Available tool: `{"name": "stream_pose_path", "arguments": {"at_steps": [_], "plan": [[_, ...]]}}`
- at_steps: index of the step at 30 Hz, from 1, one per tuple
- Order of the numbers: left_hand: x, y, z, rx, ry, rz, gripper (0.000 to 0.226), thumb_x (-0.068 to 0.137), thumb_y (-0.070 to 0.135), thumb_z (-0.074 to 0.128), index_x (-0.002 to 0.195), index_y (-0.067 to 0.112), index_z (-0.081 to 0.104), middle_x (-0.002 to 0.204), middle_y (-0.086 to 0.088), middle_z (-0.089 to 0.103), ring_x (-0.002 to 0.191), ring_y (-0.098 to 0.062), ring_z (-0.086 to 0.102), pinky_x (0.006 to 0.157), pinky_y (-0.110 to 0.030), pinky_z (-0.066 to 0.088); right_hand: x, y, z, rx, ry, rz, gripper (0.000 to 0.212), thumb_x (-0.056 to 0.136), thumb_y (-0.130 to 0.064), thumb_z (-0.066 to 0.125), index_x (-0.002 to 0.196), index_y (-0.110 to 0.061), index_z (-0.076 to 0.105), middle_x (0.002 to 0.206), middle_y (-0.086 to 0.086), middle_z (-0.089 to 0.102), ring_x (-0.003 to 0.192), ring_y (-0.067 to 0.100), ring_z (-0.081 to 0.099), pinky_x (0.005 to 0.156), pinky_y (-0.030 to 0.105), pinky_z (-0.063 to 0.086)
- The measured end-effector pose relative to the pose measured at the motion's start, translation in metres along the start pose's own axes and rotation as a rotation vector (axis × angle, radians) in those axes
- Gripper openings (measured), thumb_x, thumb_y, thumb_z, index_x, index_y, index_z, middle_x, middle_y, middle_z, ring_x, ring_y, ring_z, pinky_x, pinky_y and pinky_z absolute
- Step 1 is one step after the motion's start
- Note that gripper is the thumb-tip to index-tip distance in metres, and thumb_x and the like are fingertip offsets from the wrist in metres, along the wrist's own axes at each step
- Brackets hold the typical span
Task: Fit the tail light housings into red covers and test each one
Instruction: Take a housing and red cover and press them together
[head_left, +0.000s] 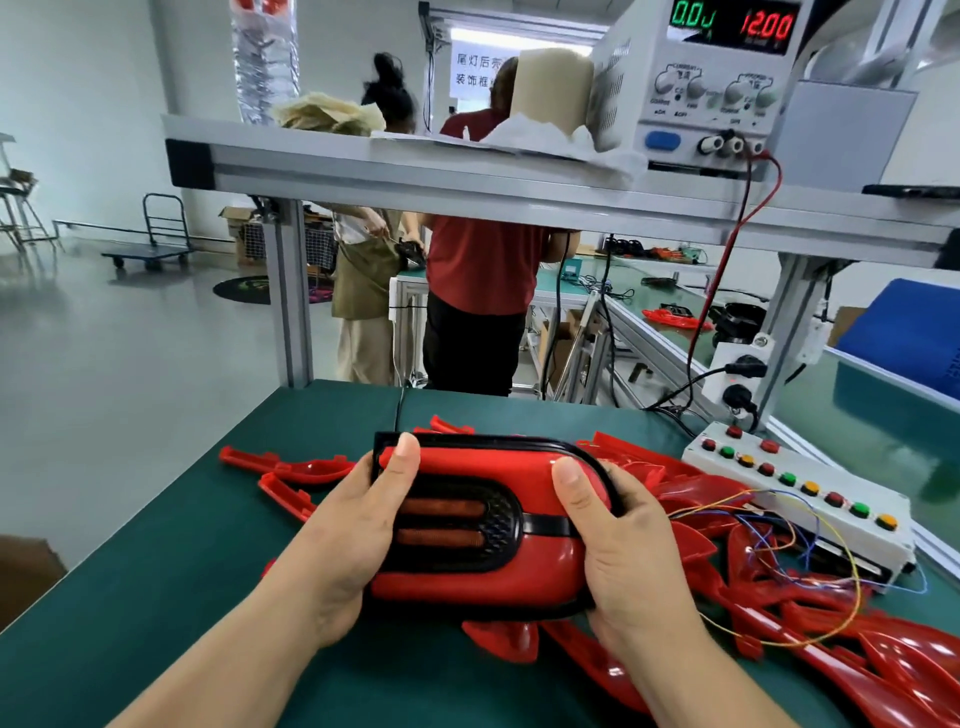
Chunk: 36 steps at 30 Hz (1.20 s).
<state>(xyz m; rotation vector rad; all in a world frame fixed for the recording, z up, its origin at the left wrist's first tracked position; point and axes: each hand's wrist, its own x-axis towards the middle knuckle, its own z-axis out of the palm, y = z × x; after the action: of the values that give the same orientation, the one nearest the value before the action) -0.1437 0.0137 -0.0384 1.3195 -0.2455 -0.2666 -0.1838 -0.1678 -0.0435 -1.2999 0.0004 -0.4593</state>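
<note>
I hold a tail light (483, 525) above the green bench: a red cover seated in a black housing rim, with a black oval inset and two dark lamp strips. My left hand (358, 525) grips its left end, thumb over the top edge. On the other end, my right hand (618, 545) grips too, its thumb pressed on the red cover. Loose red covers (810, 613) lie piled on the mat to the right and behind.
A white test box (800, 499) with red, green and yellow buttons and thin coloured wires sits at right. A power supply (727, 78) reading 12.00 stands on the upper shelf. Two people stand beyond the bench. More red parts (280, 473) lie at left.
</note>
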Motion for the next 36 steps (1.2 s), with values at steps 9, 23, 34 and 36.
{"name": "stream_pose_path", "arguments": {"at_steps": [9,23,34,36], "plan": [[0.001,-0.002,0.006,-0.077,0.120,0.067,0.038,0.075,0.064,0.058,0.086,0.031,0.074,0.089,-0.016,0.076,0.074,-0.037,0.074,0.055,-0.039,0.058,-0.006,-0.003,0.005,0.013,0.010,0.006,0.039,0.062,-0.049,0.085,0.085,-0.021,0.071,0.084,0.012,0.074,0.072,0.026,0.069,0.071,0.052,0.060],[-0.005,0.000,0.003,-0.008,0.013,0.069,0.039,0.071,0.063,0.062,0.094,0.032,0.068,0.096,-0.014,0.076,0.083,-0.036,0.074,0.059,-0.042,0.059,0.006,-0.018,-0.014,-0.114,-0.172,0.166,0.049,0.054,-0.039,0.088,0.095,-0.015,0.075,0.095,0.012,0.075,0.081,0.022,0.072,0.069,0.035,0.059],[-0.005,-0.003,0.002,0.000,0.061,0.221,0.046,0.043,0.039,0.091,0.084,0.029,0.071,0.091,-0.011,0.076,0.082,-0.027,0.075,0.061,-0.028,0.058,0.000,-0.021,-0.014,-0.333,-0.304,-0.104,0.037,0.065,-0.050,0.080,0.093,-0.028,0.068,0.094,-0.002,0.072,0.084,0.010,0.069,0.071,0.020,0.053],[-0.005,-0.001,0.003,-0.035,0.061,0.217,0.039,0.049,0.030,0.095,0.081,0.027,0.071,0.089,-0.014,0.076,0.079,-0.030,0.075,0.058,-0.031,0.058,-0.002,-0.018,-0.013,-0.301,-0.304,-0.123,0.033,0.068,-0.046,0.079,0.091,-0.025,0.068,0.091,0.000,0.071,0.082,0.011,0.069,0.071,0.021,0.053]]}}
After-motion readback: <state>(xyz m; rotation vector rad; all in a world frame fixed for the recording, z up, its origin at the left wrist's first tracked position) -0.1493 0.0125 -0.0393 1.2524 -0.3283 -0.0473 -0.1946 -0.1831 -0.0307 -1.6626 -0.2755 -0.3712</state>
